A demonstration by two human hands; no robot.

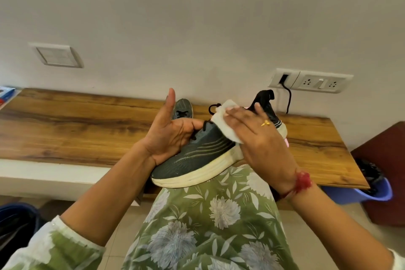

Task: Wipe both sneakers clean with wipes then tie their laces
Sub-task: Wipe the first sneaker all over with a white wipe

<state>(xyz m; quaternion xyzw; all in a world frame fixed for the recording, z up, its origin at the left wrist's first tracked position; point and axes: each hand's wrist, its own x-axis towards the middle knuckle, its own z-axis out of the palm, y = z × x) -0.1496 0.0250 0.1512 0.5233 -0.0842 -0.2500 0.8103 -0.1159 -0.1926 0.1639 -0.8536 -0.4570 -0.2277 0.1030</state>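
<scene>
Faces the wooden bench (76,129) and holds the grey sneaker (197,160) up just in front of its near edge, above a lap in green floral cloth (208,215). Shows the toe tipped down and away from the bench, the heel raised over the bench's right half, and the thick cream sole turned toward the camera.

With the left hand (168,136), grips the grey sneaker across its black laces (198,131), fingers curled over the upper, thumb standing straight up. With the right hand (258,138), presses a white wipe (223,125) flat against the side of the upper near the collar, fingers straight and spread, curled round nothing. Wears a gold ring (266,123) on that hand and a red thread (303,180) at the wrist.

On the bench top, toward its back edge: the second sneaker (182,109), toe toward the camera, partly hidden behind the left hand. Cannot tell whether its laces are tied.

On the white wall behind the bench: a blank switch plate (57,55) above the left half and a socket panel (313,81) above the right end, with a black cable (288,96) dropping to the bench top. Past the bench's right end and lower, a blue tub (359,193) with something dark inside. Below the left end, a dark blue bin (15,221), cut off by the frame. At the far left end of the bench top, the corner of a box (5,96).
</scene>
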